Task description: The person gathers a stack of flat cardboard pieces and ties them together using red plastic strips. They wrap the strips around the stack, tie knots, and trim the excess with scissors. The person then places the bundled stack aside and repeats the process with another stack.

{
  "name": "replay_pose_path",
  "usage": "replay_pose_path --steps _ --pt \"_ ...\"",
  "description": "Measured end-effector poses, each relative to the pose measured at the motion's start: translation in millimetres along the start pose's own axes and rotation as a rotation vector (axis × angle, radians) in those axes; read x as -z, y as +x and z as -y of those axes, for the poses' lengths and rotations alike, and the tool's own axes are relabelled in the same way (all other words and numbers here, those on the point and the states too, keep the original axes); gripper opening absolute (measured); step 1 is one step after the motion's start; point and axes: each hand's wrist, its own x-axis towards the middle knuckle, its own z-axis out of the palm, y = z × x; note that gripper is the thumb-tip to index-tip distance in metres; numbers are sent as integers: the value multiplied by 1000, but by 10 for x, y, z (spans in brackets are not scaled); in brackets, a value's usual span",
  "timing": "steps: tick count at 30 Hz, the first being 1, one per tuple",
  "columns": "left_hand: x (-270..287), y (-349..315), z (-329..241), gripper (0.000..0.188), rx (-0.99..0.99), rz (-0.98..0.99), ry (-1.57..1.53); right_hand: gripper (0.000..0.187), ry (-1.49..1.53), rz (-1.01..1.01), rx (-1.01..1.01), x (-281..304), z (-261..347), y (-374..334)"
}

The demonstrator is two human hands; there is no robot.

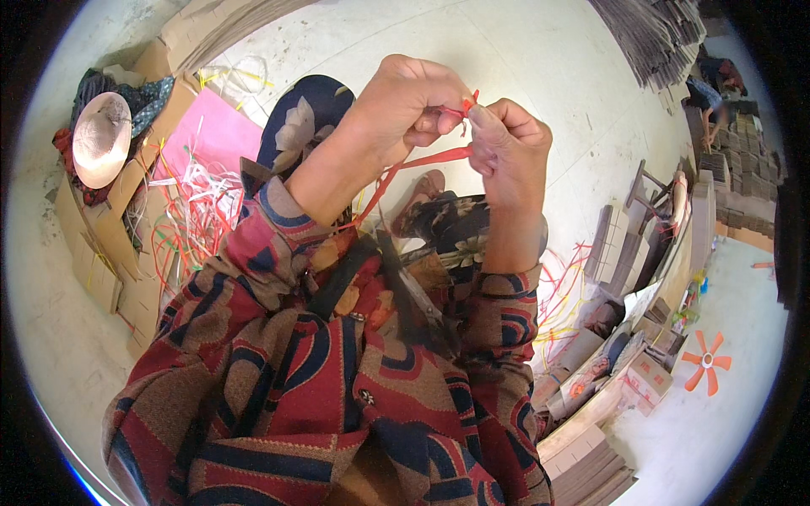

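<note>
Both my hands are raised in front of my chest, close together at upper middle. A thin red plastic strip [434, 158] is bunched into a small knot or twist between them. My left hand [407, 103] is closed, pinching the strip at the twist. My right hand [510, 150] is closed on it too, thumb pressed near the twist. One length of the strip runs from under my right fingers down past my left wrist toward my lap. Part of it is hidden behind my left forearm and sleeve. Short ends stick out at the twist.
A tangle of white, red and green strips [198, 198] lies left of me by a pink sheet [207, 131] and cardboard. A straw hat [102, 140] rests on clothes. Cardboard stacks [654, 38] stand right. Another person [704, 101] bends at far right. An orange fan [707, 363] lies lower right.
</note>
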Motion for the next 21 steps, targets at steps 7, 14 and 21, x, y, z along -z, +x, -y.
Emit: replay_pose_path --steps 7,14,21 --pt "86 36 -34 14 27 158 -71 13 -248 4 47 87 82 19" --pt "100 6 -54 14 -23 232 145 12 -210 -32 104 71 91 -22" --pt "40 -11 -76 12 -1 174 235 14 -306 -77 149 90 77 -49"
